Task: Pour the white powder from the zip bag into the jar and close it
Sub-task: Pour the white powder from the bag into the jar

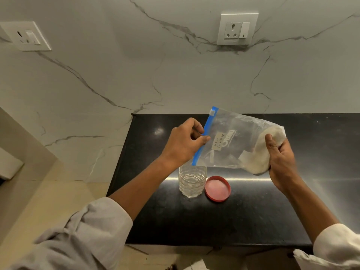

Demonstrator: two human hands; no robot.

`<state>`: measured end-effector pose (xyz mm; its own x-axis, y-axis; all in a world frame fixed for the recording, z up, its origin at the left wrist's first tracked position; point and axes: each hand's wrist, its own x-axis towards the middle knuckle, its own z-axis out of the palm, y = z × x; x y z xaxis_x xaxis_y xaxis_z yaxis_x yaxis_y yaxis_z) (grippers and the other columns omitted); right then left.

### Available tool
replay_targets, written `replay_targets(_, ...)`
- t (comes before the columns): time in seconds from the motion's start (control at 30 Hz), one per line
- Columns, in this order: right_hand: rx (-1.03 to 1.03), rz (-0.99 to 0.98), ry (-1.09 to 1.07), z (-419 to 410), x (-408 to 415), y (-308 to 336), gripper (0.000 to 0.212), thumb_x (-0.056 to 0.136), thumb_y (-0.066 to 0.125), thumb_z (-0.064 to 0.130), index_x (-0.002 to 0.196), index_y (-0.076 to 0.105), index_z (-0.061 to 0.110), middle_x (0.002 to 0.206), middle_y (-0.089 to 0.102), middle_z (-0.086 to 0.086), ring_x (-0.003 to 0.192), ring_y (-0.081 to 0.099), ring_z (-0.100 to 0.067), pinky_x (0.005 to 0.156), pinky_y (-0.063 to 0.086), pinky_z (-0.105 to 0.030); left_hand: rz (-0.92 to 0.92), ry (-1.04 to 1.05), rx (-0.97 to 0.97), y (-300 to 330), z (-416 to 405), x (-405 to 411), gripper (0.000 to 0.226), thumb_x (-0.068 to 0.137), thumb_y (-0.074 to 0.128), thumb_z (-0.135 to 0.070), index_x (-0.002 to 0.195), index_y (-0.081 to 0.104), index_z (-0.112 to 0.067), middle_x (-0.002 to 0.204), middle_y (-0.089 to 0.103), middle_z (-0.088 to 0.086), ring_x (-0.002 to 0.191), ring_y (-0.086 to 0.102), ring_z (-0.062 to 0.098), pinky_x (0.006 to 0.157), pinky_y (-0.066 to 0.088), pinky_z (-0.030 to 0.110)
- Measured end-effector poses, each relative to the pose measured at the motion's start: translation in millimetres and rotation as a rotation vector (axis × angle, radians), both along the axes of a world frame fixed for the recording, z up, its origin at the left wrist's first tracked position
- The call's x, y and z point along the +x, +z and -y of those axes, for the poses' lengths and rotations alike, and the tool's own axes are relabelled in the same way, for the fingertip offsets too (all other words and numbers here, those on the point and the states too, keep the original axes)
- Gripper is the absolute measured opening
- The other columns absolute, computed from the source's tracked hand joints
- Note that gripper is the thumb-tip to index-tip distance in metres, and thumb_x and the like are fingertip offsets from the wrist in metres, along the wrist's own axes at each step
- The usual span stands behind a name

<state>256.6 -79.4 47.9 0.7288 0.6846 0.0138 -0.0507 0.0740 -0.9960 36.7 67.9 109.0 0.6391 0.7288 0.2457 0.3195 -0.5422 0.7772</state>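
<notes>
While held sideways: zip bag [233,141] (both hands) above jar [192,181]

Head-worn view, downward onto countertop [253,221]

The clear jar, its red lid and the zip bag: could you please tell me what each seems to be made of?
The clear dimpled jar looks like glass or hard clear plastic: see-through, with a faceted wall that catches light. The round red lid seems moulded plastic, smooth with a dull sheen. The transparent zip bag with a blue seal strip is thin flexible plastic film, creased and sagging around the white powder.
</notes>
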Motion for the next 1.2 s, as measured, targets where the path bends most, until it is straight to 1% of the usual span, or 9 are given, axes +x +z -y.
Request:
replay_targets(0.1, 0.003, 0.037, 0.009, -1.5, 0.2, 1.2, 0.066, 0.076, 0.063, 0.063, 0.129, 0.047, 0.027, 0.119, 0.061, -0.001, 0.107, 0.062, -0.021, 0.087, 0.055, -0.045, -0.027, -0.015, -0.028, -7.0, 0.0, 0.0, 0.024, 0.086, 0.073, -0.030, 0.092, 0.066, -0.008, 0.084, 0.070, 0.005, 0.074, 0.067, 0.019, 0.067, 0.058, 0.020)
replay_targets(0.2, 0.009, 0.069, 0.014, -1.4, 2.0, 4.5, 0.054, 0.084, 0.061, 0.055, 0.128, 0.047, 0.026, 0.115, 0.062, 0.000, 0.102, 0.062, -0.019, 0.085, 0.055, -0.042, -0.050, -0.098, -0.183, -9.4, -3.5, -2.5, 0.029, 0.088, 0.070, -0.033, 0.093, 0.066, -0.005, 0.092, 0.072, 0.007, 0.084, 0.071, 0.020, 0.073, 0.062, 0.034)
replay_targets(0.37, -0.008, 0.146, 0.027, -0.7, 4.1, 10.3, 0.037, 0.095, 0.051, 0.040, 0.128, 0.043, 0.023, 0.108, 0.058, 0.003, 0.096, 0.060, -0.017, 0.078, 0.056, -0.035, -0.032, -0.224, -0.390, -9.5, -4.2, -11.4, 0.030, 0.091, 0.066, -0.027, 0.105, 0.064, -0.001, 0.106, 0.072, -0.001, 0.100, 0.070, 0.011, 0.084, 0.060, 0.027)
replay_targets(0.6, -0.055, 0.285, 0.064, -1.2, 4.7, 19.2, 0.047, 0.095, 0.046, 0.044, 0.134, 0.039, 0.020, 0.105, 0.053, 0.007, 0.090, 0.056, -0.013, 0.072, 0.052, -0.032, -0.021, -0.173, -0.363, -19.0, -8.1, -22.5, 0.023, 0.090, 0.067, -0.026, 0.104, 0.067, -0.007, 0.107, 0.070, 0.001, 0.101, 0.069, 0.016, 0.083, 0.060, 0.025)
replay_targets(0.7, -0.065, 0.330, 0.070, -2.3, 4.0, 22.2, 0.050, 0.095, 0.045, 0.043, 0.137, 0.037, 0.018, 0.105, 0.052, 0.007, 0.088, 0.055, -0.012, 0.071, 0.051, -0.029, -0.022, -0.139, -0.339, -24.5, -9.5, -27.6, 0.022, 0.089, 0.067, -0.026, 0.105, 0.067, -0.011, 0.108, 0.069, 0.003, 0.102, 0.068, 0.017, 0.088, 0.060, 0.032)
replay_targets(0.83, -0.056, 0.358, 0.083, -4.4, 2.8, 25.5, 0.046, 0.097, 0.044, 0.040, 0.137, 0.039, 0.018, 0.104, 0.052, 0.008, 0.087, 0.055, -0.008, 0.071, 0.051, -0.025, -0.008, -0.123, -0.348, -28.1, -8.6, -31.4, 0.022, 0.089, 0.067, -0.025, 0.106, 0.068, -0.011, 0.109, 0.070, 0.001, 0.103, 0.068, 0.016, 0.092, 0.058, 0.037)
replay_targets(0.97, -0.074, 0.394, 0.094, -7.6, 1.7, 28.4, 0.040, 0.100, 0.042, 0.037, 0.134, 0.040, 0.017, 0.102, 0.052, 0.010, 0.078, 0.055, 0.006, 0.067, 0.050, -0.020, 0.012, -0.123, -0.361, -31.6, -9.0, -35.5, 0.025, 0.088, 0.068, -0.025, 0.108, 0.068, -0.010, 0.108, 0.071, 0.000, 0.103, 0.068, 0.014, 0.093, 0.058, 0.038)
replay_targets(1.07, -0.061, 0.423, 0.106, -9.5, -1.0, 34.8, 0.039, 0.100, 0.041, 0.039, 0.132, 0.042, 0.017, 0.101, 0.054, 0.010, 0.080, 0.055, 0.003, 0.072, 0.050, -0.023, 0.014, -0.120, -0.366, -35.5, -10.1, -39.3, 0.025, 0.088, 0.068, -0.024, 0.110, 0.068, -0.012, 0.109, 0.071, 0.000, 0.103, 0.068, 0.014, 0.095, 0.057, 0.039)
replay_targets(1.2, -0.054, 0.447, 0.145, -11.7, -6.5, 42.2, 0.036, 0.102, 0.039, 0.036, 0.132, 0.042, 0.018, 0.100, 0.054, 0.011, 0.078, 0.058, 0.005, 0.067, 0.053, -0.018, 0.037, -0.106, -0.381, -41.1, -11.1, -46.5, 0.025, 0.088, 0.069, -0.023, 0.110, 0.070, -0.012, 0.109, 0.072, -0.002, 0.103, 0.068, 0.011, 0.095, 0.057, 0.039)
